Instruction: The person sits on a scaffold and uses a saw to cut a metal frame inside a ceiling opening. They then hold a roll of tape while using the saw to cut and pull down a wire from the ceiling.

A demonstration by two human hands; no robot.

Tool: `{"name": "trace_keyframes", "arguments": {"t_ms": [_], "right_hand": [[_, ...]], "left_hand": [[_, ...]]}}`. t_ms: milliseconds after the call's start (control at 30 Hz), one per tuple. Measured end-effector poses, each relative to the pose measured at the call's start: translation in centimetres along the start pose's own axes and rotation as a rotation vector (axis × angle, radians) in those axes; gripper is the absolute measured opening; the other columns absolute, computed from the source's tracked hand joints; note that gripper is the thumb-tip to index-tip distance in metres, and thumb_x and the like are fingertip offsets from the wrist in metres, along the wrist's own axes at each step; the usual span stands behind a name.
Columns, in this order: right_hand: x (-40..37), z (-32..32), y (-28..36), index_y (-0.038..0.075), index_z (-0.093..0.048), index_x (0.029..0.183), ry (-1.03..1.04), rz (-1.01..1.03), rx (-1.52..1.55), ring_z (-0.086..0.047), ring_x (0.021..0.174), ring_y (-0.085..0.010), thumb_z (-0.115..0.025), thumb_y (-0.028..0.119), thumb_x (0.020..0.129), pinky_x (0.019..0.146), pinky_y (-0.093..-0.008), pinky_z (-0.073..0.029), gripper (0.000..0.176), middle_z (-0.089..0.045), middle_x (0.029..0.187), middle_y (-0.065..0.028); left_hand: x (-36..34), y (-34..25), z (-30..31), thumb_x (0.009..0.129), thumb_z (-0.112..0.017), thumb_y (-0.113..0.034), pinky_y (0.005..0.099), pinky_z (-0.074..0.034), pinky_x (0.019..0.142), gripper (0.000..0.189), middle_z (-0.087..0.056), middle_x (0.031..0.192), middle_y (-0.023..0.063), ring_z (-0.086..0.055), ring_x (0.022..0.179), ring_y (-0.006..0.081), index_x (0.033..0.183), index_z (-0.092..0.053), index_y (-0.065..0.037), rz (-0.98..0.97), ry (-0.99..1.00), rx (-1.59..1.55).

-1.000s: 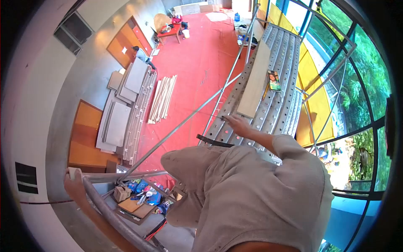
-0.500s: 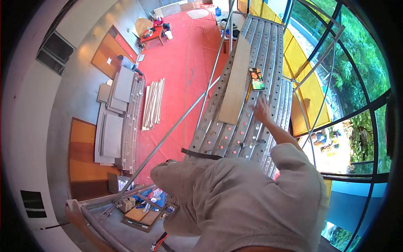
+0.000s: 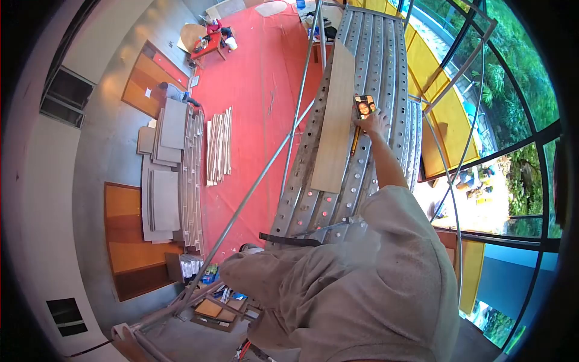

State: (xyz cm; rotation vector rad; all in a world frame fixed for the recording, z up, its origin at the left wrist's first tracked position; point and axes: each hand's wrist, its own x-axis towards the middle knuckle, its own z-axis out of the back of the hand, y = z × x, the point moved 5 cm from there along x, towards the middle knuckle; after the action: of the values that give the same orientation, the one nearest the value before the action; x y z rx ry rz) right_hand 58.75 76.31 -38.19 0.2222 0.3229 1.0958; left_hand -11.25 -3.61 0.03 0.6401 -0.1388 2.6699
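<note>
My right hand [image 3: 376,123] is at the lower end of a phone [image 3: 365,107] with a lit screen, its thumb at the left corner and its fingers at the right side. The phone is on the perforated metal planks [image 3: 379,54]. Just below it lies a yellow pencil [image 3: 356,142], beside a long wooden board [image 3: 335,120]. At the lower left, my left hand [image 3: 125,339] is around the end of a scaffold rail [image 3: 158,315], its fingers partly hidden.
Diagonal scaffold tubes [image 3: 256,184] cross left of the planks. Far below, a person [image 3: 175,92] bends by stacked panels [image 3: 166,196], and another sits near a red table [image 3: 208,47]. Wood strips [image 3: 219,146] lie on the red floor covering [image 3: 253,90]. Glass windows stand at right.
My right hand has moved forward from below the phone onto its lower end. The view has shifted, and my left hand now shows lower in the frame, still at the rail.
</note>
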Motion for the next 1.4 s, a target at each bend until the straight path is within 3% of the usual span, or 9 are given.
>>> {"name": "trace_keyframes", "arguments": {"t_ms": [300, 467, 633, 767, 833, 900, 1167, 1267, 1400], "right_hand": [[1.1, -0.2, -0.2, 0.007, -0.042, 0.133, 0.050, -0.050, -0.017, -0.041, 0.131, -0.0359, -0.086, 0.056, 0.053, 0.106, -0.0506, -0.034, 0.103, -0.046, 0.138, -0.0170], [-2.7, 1.2, 0.4, 0.005, -0.015, 0.152, -0.099, 0.020, 0.069, -0.027, 0.140, -0.0398, -0.079, 0.054, 0.069, 0.111, -0.0553, -0.024, 0.115, -0.030, 0.151, -0.0200], [-14.0, 0.5, -2.5, 0.003, -0.023, 0.149, -0.358, 0.641, 0.141, -0.031, 0.136, -0.0422, -0.070, 0.028, 0.080, 0.107, -0.0573, -0.025, 0.088, -0.030, 0.148, -0.0248], [-27.0, -2.2, -7.8, 0.003, -0.035, 0.142, 0.366, 1.140, -0.163, -0.031, 0.136, -0.0385, -0.070, 0.034, 0.080, 0.110, -0.0603, -0.024, 0.078, -0.033, 0.145, -0.0225], [-32.1, -1.2, -9.3, 0.005, -0.038, 0.141, 0.465, 1.412, -0.235, -0.031, 0.137, -0.0369, -0.070, 0.032, 0.079, 0.109, -0.0574, -0.026, 0.075, -0.033, 0.146, -0.0205], [-32.8, -3.6, -11.8, 0.006, -0.041, 0.140, 0.262, 1.564, -0.370, -0.030, 0.138, -0.0367, -0.071, 0.030, 0.079, 0.109, -0.0541, -0.027, 0.073, -0.033, 0.146, -0.0193], [-33.1, 2.0, -9.7, 0.003, -0.052, 0.123, 0.494, 1.277, -0.234, -0.041, 0.127, -0.0402, -0.065, 0.016, 0.082, 0.103, -0.0521, -0.033, 0.045, -0.046, 0.132, -0.0212], [-31.7, 0.9, -10.5, 0.003, -0.052, 0.116, 0.524, 1.239, -0.384, -0.046, 0.122, -0.0387, -0.063, 0.017, 0.086, 0.096, -0.0510, -0.040, 0.034, -0.050, 0.128, -0.0197], [-30.5, 0.0, -9.9, 0.003, -0.053, 0.109, 0.492, 1.179, -0.149, -0.060, 0.097, -0.0390, -0.057, 0.025, 0.093, 0.081, -0.0496, -0.046, 0.027, -0.060, 0.100, -0.0190]], "left_hand": [[-1.2, -2.5, 2.0, 0.094, -0.059, -0.029, 0.0395, -0.042, 0.100, 0.054, -0.056, 0.130, 0.0253, -0.055, 0.118, 0.0370, 0.130, -0.051, 0.010, -0.011, 0.063, 0.021], [-2.3, -6.1, 3.6, 0.095, -0.056, -0.027, 0.0396, -0.041, 0.101, 0.052, -0.055, 0.130, 0.0252, -0.054, 0.118, 0.0368, 0.130, -0.049, 0.011, -0.027, 0.108, 0.035], [-1.9, -3.3, 1.6, 0.095, -0.057, -0.027, 0.0388, -0.041, 0.100, 0.051, -0.056, 0.129, 0.0245, -0.055, 0.116, 0.0371, 0.127, -0.051, 0.011, -0.016, 0.047, -0.165], [-1.9, -3.9, 2.1, 0.093, -0.059, -0.027, 0.0399, -0.042, 0.097, 0.049, -0.056, 0.126, 0.0246, -0.056, 0.113, 0.0379, 0.124, -0.053, 0.010, -0.047, 0.104, -0.168], [-2.1, -4.5, 2.5, 0.092, -0.060, -0.027, 0.0411, -0.043, 0.095, 0.047, -0.057, 0.122, 0.0250, -0.056, 0.111, 0.0386, 0.120, -0.055, 0.010, -0.062, 0.108, -0.194], [-2.1, -5.1, 3.0, 0.090, -0.062, -0.026, 0.0421, -0.043, 0.094, 0.045, -0.057, 0.120, 0.0250, -0.056, 0.109, 0.0392, 0.116, -0.057, 0.010, -0.077, 0.093, -0.218], [-1.5, -5.3, 3.2, 0.083, -0.065, -0.027, 0.0438, -0.044, 0.094, 0.044, -0.056, 0.122, 0.0219, -0.055, 0.107, 0.0385, 0.109, -0.061, 0.008, -0.148, 0.073, -0.138], [-1.5, -5.4, 3.0, 0.081, -0.068, -0.027, 0.0445, -0.045, 0.089, 0.041, -0.061, 0.103, 0.0239, -0.059, 0.099, 0.0400, 0.103, -0.061, 0.007, -0.140, -0.003, -0.111], [-1.1, -5.4, 3.3, 0.079, -0.068, -0.030, 0.0439, -0.044, 0.091, 0.043, -0.061, 0.104, 0.0229, -0.058, 0.102, 0.0385, 0.098, -0.062, 0.008, -0.068, 0.049, -0.171]]}}
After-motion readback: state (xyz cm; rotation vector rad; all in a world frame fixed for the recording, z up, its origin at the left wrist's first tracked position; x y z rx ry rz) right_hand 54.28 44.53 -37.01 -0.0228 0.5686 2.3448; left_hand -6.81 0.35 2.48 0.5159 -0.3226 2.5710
